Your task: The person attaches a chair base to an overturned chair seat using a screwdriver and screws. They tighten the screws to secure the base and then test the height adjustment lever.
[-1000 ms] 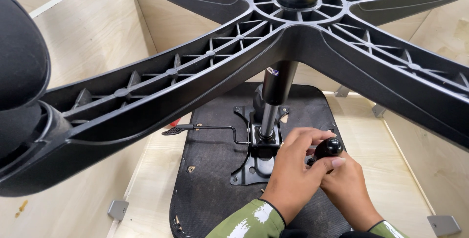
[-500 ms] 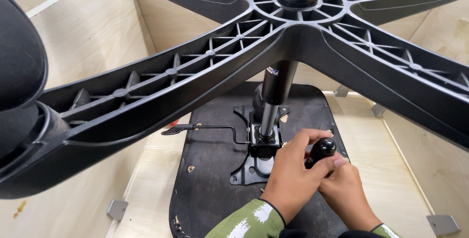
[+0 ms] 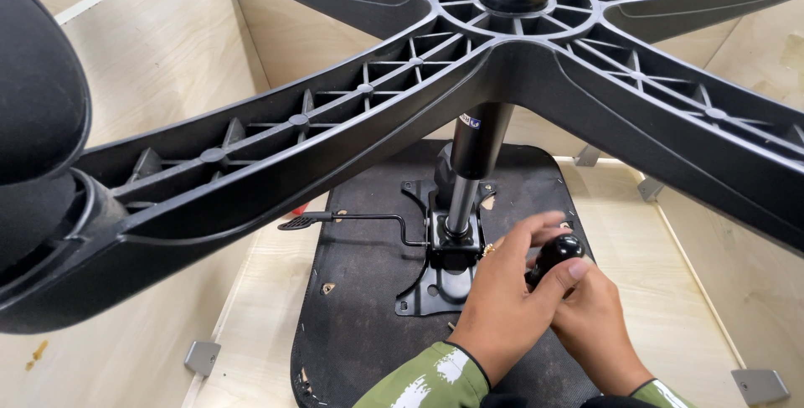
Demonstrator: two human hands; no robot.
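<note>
Glossy black round knob [image 3: 557, 250] sits clamped between both hands, low and right of centre, just beside the metal plate at the foot of the chair's column. Fingers of the left hand [image 3: 502, 299] curl over the knob from the left, the thumb pressed across its front, while the right hand [image 3: 593, 324] grips it from beneath and behind, its fingers mostly hidden by the left. Both wrists come out of green sleeves with white patches [image 3: 427, 379].

Just left of the hands, the black steel mounting plate [image 3: 435, 278] is fixed to the dark fabric underside of the upturned seat [image 3: 360, 291]. A thin black lever with a flat paddle end [image 3: 335, 219] runs out leftwards from that plate. From it the chrome and black gas column [image 3: 469, 169] rises towards the camera and meets the hub of the black ribbed plastic five-star base [image 3: 419, 98], whose arms spread across the whole upper view. A black padded armrest [image 3: 38, 98] bulges at the far left. The seat lies in a pale plywood box [image 3: 151, 48] with small grey metal corner brackets [image 3: 203, 356]
</note>
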